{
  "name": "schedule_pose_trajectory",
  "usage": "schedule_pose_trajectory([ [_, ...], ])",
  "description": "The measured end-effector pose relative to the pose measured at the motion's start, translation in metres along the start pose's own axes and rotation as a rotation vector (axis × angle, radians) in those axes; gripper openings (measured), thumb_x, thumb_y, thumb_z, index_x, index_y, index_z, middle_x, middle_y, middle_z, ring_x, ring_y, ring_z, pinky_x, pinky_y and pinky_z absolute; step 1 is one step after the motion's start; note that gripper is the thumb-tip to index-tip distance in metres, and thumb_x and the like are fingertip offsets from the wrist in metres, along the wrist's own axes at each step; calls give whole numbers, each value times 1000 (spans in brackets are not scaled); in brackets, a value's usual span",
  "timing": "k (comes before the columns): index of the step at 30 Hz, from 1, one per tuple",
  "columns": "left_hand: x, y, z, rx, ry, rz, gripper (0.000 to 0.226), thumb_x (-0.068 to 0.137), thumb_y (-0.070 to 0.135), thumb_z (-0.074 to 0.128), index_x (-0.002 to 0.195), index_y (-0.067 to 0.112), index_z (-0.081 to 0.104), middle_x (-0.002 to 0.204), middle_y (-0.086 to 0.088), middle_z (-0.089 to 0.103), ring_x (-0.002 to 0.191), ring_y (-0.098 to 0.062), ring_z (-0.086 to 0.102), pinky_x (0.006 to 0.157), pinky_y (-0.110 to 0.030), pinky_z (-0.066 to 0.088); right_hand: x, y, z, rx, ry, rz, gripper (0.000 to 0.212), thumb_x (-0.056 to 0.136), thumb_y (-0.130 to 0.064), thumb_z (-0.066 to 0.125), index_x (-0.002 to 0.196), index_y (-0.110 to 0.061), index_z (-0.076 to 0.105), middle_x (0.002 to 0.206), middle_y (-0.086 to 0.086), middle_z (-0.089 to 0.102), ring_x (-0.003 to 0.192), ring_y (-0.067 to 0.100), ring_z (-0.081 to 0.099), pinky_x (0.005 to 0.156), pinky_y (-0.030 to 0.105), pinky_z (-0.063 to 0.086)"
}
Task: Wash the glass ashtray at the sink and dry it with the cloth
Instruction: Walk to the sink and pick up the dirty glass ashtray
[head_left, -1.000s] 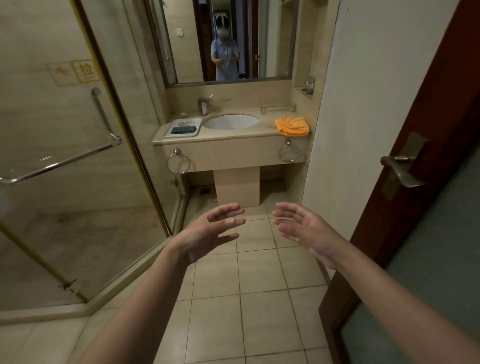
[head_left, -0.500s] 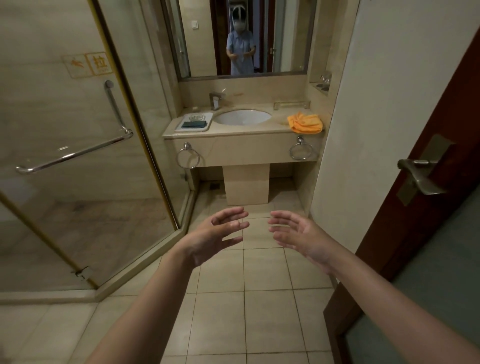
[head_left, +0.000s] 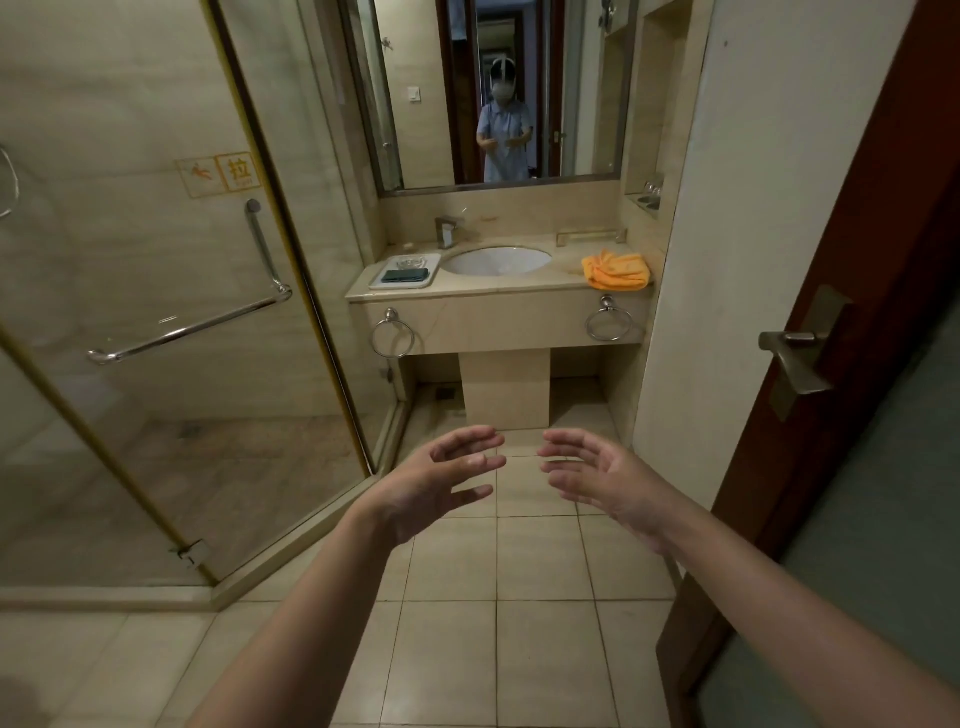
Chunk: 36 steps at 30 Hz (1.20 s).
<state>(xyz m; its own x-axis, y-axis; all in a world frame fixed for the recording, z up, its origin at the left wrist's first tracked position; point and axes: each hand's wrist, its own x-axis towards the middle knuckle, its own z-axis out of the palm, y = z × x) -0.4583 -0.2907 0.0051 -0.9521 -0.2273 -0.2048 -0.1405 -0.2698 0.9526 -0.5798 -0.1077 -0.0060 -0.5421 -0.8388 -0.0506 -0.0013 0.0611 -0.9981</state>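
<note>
A clear glass shower enclosure (head_left: 171, 322) with gold-coloured frame strips fills the left side, a chrome L-shaped grab bar (head_left: 208, 322) showing on it. On the right stands a dark reddish-brown wooden door (head_left: 852, 270) with a dull metal lever handle (head_left: 792, 358). The beige square-tiled floor (head_left: 519, 649) runs ahead to a beige marble vanity counter (head_left: 498, 291), well apart from the person. Above it hangs a wide metal-framed wall mirror (head_left: 498, 93). Set into the counter is a white oval sink basin (head_left: 497, 261), with a square chrome faucet (head_left: 448, 231) behind its left edge. Two chrome towel rings (head_left: 392, 338) hang on the counter's front face.

Both bare forearms reach forward over the floor. The left hand (head_left: 441, 486) and the right hand (head_left: 597, 480) are empty, palms turned toward each other, fingers spread wide and slightly curled, near but not touching.

A crumpled orange cloth (head_left: 616, 270) lies on the counter's right end. On the left end sits a white rectangular tray (head_left: 406, 271) holding a dark flat object and, behind it, the small clear glass ashtray (head_left: 411, 261), whose detail is too small to make out.
</note>
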Motion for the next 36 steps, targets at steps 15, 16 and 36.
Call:
schedule_pose_trajectory([
  [15,62,-1,-31,40,20,-21,46,68,15,66,113,22,56,121,2,60,110,-16,60,85,-31,51,60,18,-27,-15,29,56,38,78,-19,68,110,-34,53,116,-6,59,109,12,59,93,29,49],
  [16,71,3,-39,39,16,-24,47,68,15,66,114,21,56,122,1,59,110,-17,60,85,-31,51,73,19,-27,-13,36,59,38,78,-20,68,110,-34,53,116,-6,59,108,12,59,93,29,49],
  [36,265,40,-174,2,-39,-103,46,70,10,65,114,19,57,120,1,61,106,-14,63,86,-31,53,296,38,-59,43,69,111,49,60,-36,71,106,-33,56,117,-6,60,111,13,58,98,35,47],
])
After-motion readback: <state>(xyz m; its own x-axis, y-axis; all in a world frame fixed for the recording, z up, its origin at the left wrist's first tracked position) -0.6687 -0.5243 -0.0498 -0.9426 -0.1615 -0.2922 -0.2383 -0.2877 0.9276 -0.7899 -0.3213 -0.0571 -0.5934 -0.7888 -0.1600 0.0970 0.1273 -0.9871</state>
